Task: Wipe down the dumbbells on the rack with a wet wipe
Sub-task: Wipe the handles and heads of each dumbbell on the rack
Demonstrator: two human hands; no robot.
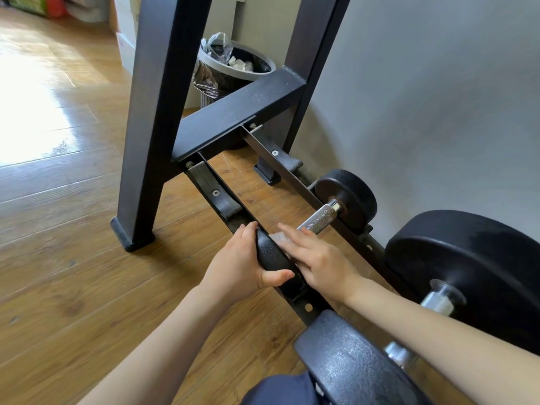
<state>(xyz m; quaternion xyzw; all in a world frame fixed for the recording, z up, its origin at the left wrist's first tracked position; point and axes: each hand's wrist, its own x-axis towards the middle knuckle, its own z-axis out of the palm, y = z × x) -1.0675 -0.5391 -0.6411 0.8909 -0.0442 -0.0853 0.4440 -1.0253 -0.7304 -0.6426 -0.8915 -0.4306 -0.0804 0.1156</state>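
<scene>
A small black dumbbell lies across the lowest rails of the black rack (233, 112). Its near head (273, 257) is gripped by my left hand (239, 267), fingers over the top and thumb below. My right hand (315, 258) lies flat with straight fingers against the inner face of that head, pressing a white wet wipe (279, 238) that shows at the fingertips. The knurled steel handle (320, 216) runs to the far head (347, 197) by the wall. A larger dumbbell (467, 267) sits to the right, its near head (350, 366) at the bottom.
A grey bin (263, 61) lined with a black bag and holding crumpled white wipes stands behind the rack. The grey wall (423, 97) runs close along the right. Wooden floor (58, 229) spreads to the left. The rack's leg (140, 200) stands just left of my hands.
</scene>
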